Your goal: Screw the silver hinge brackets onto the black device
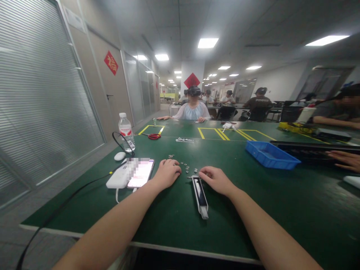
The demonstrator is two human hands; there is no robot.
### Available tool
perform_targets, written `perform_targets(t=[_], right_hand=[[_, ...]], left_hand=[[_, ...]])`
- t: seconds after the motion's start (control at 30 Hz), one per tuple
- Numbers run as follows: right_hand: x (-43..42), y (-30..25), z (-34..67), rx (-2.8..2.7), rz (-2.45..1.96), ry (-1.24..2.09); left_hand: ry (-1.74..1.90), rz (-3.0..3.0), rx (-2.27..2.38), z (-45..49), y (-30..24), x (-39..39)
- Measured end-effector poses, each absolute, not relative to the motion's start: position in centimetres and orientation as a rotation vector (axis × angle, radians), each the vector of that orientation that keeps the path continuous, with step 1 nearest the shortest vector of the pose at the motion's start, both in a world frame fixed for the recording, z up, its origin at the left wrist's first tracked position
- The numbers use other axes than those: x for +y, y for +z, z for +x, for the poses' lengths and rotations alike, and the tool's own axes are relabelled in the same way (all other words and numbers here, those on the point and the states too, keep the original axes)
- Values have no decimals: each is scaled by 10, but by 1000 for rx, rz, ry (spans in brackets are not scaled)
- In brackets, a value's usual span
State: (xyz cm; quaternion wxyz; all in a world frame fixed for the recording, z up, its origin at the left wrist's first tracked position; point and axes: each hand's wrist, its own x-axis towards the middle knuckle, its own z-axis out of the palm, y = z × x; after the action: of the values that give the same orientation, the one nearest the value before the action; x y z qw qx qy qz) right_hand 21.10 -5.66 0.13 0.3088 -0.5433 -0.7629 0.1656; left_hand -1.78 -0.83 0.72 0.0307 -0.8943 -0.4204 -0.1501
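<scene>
Your right hand [215,180] lies flat and empty at frame centre, fingertips touching the far end of the slim black-and-white pen-shaped tool [200,195]. The tool's long axis runs toward the bottom edge. Your left hand [167,173] sits curled just left of the small silver nuts [187,168]; you cannot tell if it grips anything.

The green table [174,221] carries a phone [140,173] just beside a white power bank [117,179], a bottle [126,132], red scissors [154,136] and a blue tray [270,154]. Near the front edge lie a pen-shaped tool [200,195] and small rings [187,168], perhaps nuts. Yellow lines [219,133] mark the far side.
</scene>
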Motion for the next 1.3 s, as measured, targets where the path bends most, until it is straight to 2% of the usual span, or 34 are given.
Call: perform_targets(t=[0.73, 1.3], right_hand=[[-54, -3, 216, -2028, -1428, 488], [-52, -6, 218, -2104, -1408, 429]], left_hand=[[-469, -2810, -1229, -5, 15, -24], [-625, -2991, -1206, -1, 10, -22]])
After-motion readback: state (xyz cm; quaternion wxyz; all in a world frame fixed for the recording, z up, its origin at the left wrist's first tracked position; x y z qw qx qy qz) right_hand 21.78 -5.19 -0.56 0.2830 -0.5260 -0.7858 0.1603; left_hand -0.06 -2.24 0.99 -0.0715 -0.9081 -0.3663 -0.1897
